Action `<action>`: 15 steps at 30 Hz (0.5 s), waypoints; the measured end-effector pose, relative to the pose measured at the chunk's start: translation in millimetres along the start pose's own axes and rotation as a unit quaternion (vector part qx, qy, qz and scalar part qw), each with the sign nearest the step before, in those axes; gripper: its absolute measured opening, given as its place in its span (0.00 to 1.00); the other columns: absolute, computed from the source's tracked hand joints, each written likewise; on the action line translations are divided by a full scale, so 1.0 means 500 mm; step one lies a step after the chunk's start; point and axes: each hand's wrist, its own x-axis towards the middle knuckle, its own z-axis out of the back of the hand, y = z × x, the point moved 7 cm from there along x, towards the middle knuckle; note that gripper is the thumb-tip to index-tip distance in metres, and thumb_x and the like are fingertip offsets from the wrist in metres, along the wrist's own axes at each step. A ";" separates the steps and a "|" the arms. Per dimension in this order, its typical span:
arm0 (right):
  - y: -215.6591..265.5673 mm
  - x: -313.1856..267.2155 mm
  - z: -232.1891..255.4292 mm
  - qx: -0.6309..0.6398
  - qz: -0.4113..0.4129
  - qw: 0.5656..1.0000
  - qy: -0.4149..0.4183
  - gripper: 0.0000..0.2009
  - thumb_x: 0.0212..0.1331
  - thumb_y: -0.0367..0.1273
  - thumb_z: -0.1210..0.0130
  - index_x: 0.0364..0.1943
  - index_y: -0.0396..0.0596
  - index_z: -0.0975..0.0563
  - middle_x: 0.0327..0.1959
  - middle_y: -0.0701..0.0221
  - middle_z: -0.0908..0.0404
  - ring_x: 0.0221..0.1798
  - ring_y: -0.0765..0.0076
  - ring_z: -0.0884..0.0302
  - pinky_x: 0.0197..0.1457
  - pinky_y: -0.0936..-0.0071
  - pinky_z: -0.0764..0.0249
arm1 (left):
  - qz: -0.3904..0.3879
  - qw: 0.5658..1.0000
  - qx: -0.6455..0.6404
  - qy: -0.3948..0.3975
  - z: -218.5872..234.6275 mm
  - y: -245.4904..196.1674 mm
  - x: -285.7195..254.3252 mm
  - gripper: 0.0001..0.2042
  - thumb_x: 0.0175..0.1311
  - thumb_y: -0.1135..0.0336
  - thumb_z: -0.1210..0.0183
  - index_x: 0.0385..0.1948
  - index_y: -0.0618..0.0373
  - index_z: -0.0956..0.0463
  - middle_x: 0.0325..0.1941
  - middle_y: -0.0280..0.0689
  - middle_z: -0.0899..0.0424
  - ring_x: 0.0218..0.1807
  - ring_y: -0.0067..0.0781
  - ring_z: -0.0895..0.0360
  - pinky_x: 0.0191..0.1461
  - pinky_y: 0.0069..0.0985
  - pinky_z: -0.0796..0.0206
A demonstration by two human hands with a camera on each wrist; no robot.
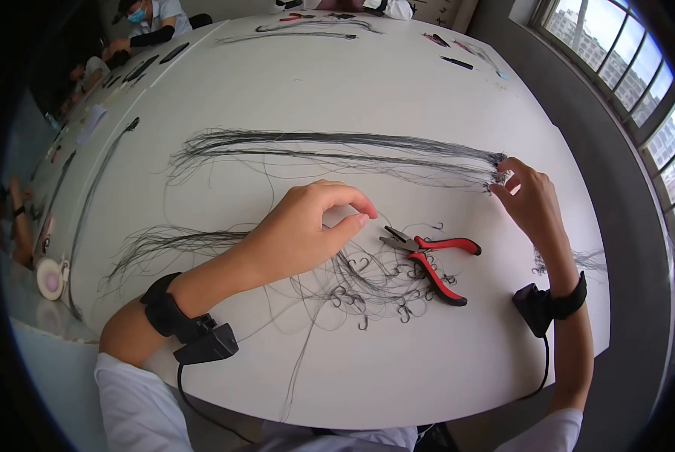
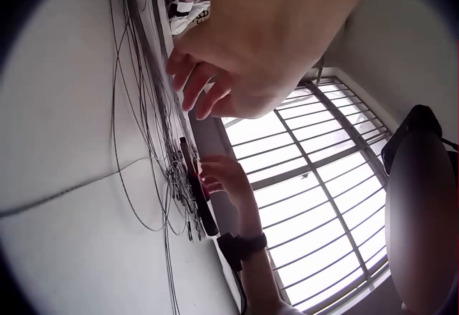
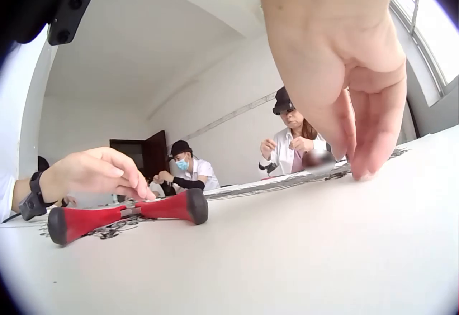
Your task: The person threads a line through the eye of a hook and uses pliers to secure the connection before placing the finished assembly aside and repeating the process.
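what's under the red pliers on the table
The red-handled pliers lie on a tangle of thin black strands with small hooks, on the white table. What lies directly beneath the handles is covered.

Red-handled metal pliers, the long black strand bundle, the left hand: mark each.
Red-handled metal pliers [image 1: 437, 264], head view, on the handles.
Long black strand bundle [image 1: 337, 139], head view, mid-length.
Left hand [image 1: 303, 230], head view, back of hand.

We note red-handled pliers [image 1: 435, 260] lying on the white table [image 1: 397, 98], amid scattered small hooks [image 1: 367, 301]. A round pink-and-white object [image 1: 50, 279] sits at the left edge. Other seated workers [image 3: 183, 168] occupy the far side. Barred windows [image 1: 631, 60] run along the right.
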 end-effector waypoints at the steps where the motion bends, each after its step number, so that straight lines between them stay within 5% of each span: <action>1: 0.044 -0.013 0.004 0.003 0.080 0.996 -0.025 0.05 0.51 0.29 0.41 0.29 0.42 0.22 0.21 0.64 0.21 0.22 0.68 0.22 0.28 0.74 0.27 | 0.003 1.000 -0.017 0.009 -0.007 0.002 0.000 0.08 0.60 0.71 0.49 0.37 0.62 0.23 0.39 0.37 0.21 0.45 0.28 0.25 0.53 0.25 0.36; 2: 0.085 -0.029 0.008 0.007 0.159 0.986 -0.050 0.04 0.51 0.29 0.41 0.29 0.44 0.21 0.23 0.65 0.20 0.25 0.68 0.21 0.31 0.73 0.27 | 0.007 0.999 -0.034 0.019 -0.013 0.004 0.001 0.08 0.60 0.71 0.49 0.37 0.62 0.23 0.40 0.37 0.21 0.44 0.28 0.25 0.53 0.25 0.36; 4: 0.120 -0.044 -0.017 0.017 0.203 0.979 0.029 0.03 0.51 0.29 0.42 0.28 0.45 0.21 0.27 0.67 0.20 0.30 0.67 0.21 0.34 0.72 0.27 | 0.010 0.999 -0.040 0.021 -0.017 0.004 0.004 0.08 0.60 0.72 0.49 0.37 0.62 0.23 0.40 0.37 0.21 0.44 0.28 0.25 0.52 0.24 0.35; 12: 0.085 -0.030 -0.015 0.029 0.154 0.988 0.008 0.01 0.51 0.25 0.44 0.27 0.42 0.22 0.24 0.66 0.19 0.28 0.67 0.21 0.34 0.74 0.26 | -0.039 0.998 -0.054 -0.001 -0.015 0.013 0.011 0.09 0.59 0.76 0.49 0.39 0.63 0.23 0.45 0.39 0.21 0.49 0.29 0.25 0.55 0.25 0.35; 15: 0.140 -0.047 -0.021 0.091 0.209 0.973 0.038 0.03 0.51 0.24 0.42 0.31 0.44 0.22 0.29 0.67 0.20 0.29 0.68 0.21 0.35 0.74 0.25 | -0.003 0.998 -0.063 0.008 -0.019 0.020 0.010 0.12 0.60 0.77 0.50 0.45 0.63 0.26 0.47 0.39 0.21 0.51 0.29 0.26 0.56 0.25 0.36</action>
